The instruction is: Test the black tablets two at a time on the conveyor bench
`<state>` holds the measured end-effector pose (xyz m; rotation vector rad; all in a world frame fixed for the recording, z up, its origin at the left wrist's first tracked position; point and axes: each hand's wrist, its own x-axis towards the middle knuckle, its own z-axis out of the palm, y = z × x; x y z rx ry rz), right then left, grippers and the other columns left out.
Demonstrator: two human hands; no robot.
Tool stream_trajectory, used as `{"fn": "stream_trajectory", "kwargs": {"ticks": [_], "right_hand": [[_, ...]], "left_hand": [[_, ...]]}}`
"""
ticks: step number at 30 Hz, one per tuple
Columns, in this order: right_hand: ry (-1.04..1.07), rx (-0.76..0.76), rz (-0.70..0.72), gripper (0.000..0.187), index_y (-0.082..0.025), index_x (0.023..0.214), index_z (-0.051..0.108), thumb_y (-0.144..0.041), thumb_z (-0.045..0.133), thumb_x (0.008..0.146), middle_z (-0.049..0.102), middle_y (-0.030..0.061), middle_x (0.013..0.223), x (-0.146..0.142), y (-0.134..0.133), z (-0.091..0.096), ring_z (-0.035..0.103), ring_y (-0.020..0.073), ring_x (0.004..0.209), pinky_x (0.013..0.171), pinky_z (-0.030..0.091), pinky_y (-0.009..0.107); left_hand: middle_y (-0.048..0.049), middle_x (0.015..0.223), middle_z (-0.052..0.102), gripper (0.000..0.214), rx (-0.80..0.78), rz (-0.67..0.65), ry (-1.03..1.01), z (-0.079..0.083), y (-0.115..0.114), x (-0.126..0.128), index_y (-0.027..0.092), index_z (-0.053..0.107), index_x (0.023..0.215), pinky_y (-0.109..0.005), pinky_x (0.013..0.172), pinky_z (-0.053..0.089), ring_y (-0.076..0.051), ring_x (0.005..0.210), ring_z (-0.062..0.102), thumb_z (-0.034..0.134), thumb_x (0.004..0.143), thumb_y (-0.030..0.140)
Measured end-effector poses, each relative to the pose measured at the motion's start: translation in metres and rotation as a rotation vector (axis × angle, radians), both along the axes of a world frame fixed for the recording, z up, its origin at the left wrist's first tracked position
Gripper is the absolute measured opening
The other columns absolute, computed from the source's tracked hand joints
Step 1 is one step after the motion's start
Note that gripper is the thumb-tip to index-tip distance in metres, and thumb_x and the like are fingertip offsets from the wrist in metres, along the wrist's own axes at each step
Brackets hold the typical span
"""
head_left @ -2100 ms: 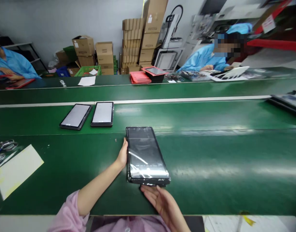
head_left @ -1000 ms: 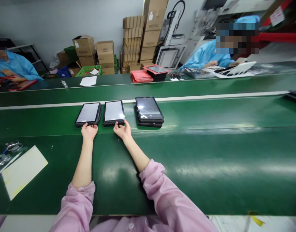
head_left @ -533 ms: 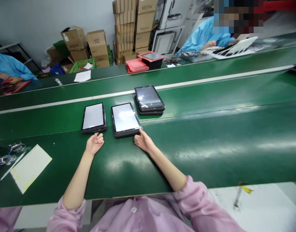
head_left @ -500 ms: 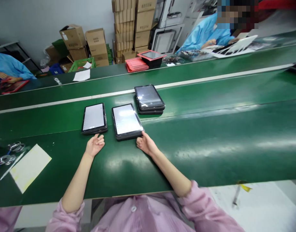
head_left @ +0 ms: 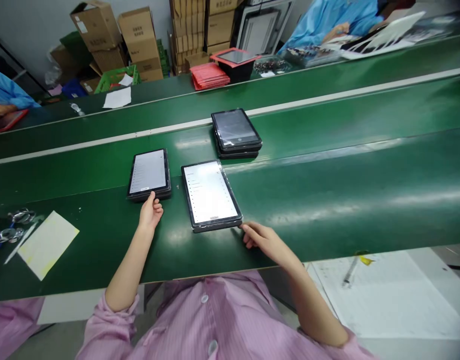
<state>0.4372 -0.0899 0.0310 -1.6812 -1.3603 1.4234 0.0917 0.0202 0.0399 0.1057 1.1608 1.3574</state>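
The green conveyor belt is smooth and glossy, streaked with glare. On it, the nearer lit tablet and the farther lit tablet show shiny glass screens. The stack of dark tablets is equally glossy. The yellowish sheet at the belt's left end looks like matt paper. The pink sleeve is soft cloth.
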Motion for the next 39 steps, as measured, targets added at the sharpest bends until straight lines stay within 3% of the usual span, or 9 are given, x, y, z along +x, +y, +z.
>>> {"fn": "stream_trajectory", "kwargs": {"ticks": [6,12,18,20,23,28,31,34,39], "right_hand": [[-0.322,0.440,-0.197,0.036,-0.020,0.116,0.064,-0.045,0.048,0.096,0.067,0.0027,0.073,0.007,0.007,0.020,0.064,0.0213,0.065,0.063,0.049,0.033],[-0.404,0.802,0.158,0.029,-0.021,0.112,0.067,-0.033,0.043,0.101,0.069,0.0097,0.099,-0.027,0.030,0.031,0.063,0.0250,0.091,0.080,0.050,0.038],[-0.532,0.935,0.419,0.033,-0.022,0.117,0.069,-0.035,0.043,0.102,0.065,0.0142,0.112,-0.048,0.070,0.033,0.057,0.0288,0.101,0.087,0.045,0.044],[-0.562,0.935,0.487,0.035,-0.022,0.119,0.070,-0.037,0.043,0.102,0.062,0.0155,0.119,-0.057,0.086,0.032,0.054,0.0306,0.109,0.090,0.043,0.046],[-0.617,0.920,0.594,0.035,-0.027,0.124,0.070,-0.043,0.050,0.100,0.054,0.0166,0.135,-0.075,0.109,0.029,0.045,0.0359,0.123,0.099,0.038,0.053],[-0.620,0.928,0.657,0.029,-0.033,0.107,0.078,-0.050,0.059,0.095,0.045,0.0098,0.150,-0.083,0.137,0.022,0.034,0.0402,0.136,0.111,0.017,0.068],[-0.514,0.956,0.473,0.040,-0.027,0.087,0.081,-0.053,0.052,0.097,0.051,0.0098,0.144,-0.054,0.147,0.016,0.038,0.0379,0.134,0.113,0.017,0.065],[-0.269,0.925,0.146,0.051,-0.022,0.091,0.079,-0.054,0.039,0.100,0.061,0.0125,0.126,-0.022,0.156,0.006,0.053,0.0317,0.121,0.107,0.035,0.054],[-0.002,0.845,-0.329,0.058,-0.022,0.072,0.068,-0.055,0.029,0.100,0.068,0.0085,0.090,-0.009,0.165,-0.012,0.064,0.0254,0.097,0.095,0.047,0.042]], "left_hand": [[0.0100,0.056,0.039,0.045,0.137,0.097,0.112,-0.002,-0.017,0.008,0.018,0.040,0.066,-0.012,0.037,0.024,0.000,0.039,0.032,0.082,0.080,0.028],[0.0084,0.058,0.044,0.056,0.165,0.035,0.214,-0.015,-0.080,0.019,0.017,0.040,0.061,-0.014,0.040,0.027,0.000,0.041,0.034,0.090,0.066,0.041],[-0.0060,0.073,0.067,0.023,-0.041,-0.659,0.336,-0.004,-0.132,-0.033,0.016,0.070,0.083,-0.021,0.043,0.035,-0.014,0.049,0.061,0.078,0.079,0.036],[-0.0070,0.070,0.068,0.015,0.004,-0.696,0.478,0.008,-0.121,-0.064,0.016,0.075,0.086,-0.023,0.045,0.038,-0.016,0.051,0.063,0.075,0.081,0.030],[-0.0075,0.079,0.071,0.019,0.170,-0.421,0.798,0.020,-0.069,-0.097,0.017,0.076,0.089,-0.023,0.056,0.046,-0.017,0.064,0.065,0.069,0.084,0.034],[-0.0112,0.125,0.068,0.041,0.330,-0.182,0.900,0.003,0.033,-0.099,0.022,0.069,0.118,-0.041,0.102,0.046,-0.027,0.119,0.062,0.056,0.083,0.037],[-0.0131,0.141,0.059,0.061,0.388,-0.254,0.802,-0.019,0.053,-0.096,0.021,0.060,0.132,-0.046,0.114,0.037,-0.029,0.134,0.052,0.059,0.072,0.030],[-0.0133,0.154,0.045,0.078,0.451,-0.337,0.826,-0.034,0.051,-0.104,0.021,0.049,0.144,-0.046,0.121,0.027,-0.030,0.143,0.040,0.061,0.068,0.029],[-0.0129,0.160,0.035,0.071,0.447,-0.416,0.992,-0.023,0.040,-0.106,0.023,0.039,0.150,-0.049,0.122,0.022,-0.031,0.148,0.031,0.058,0.085,0.044]]}}
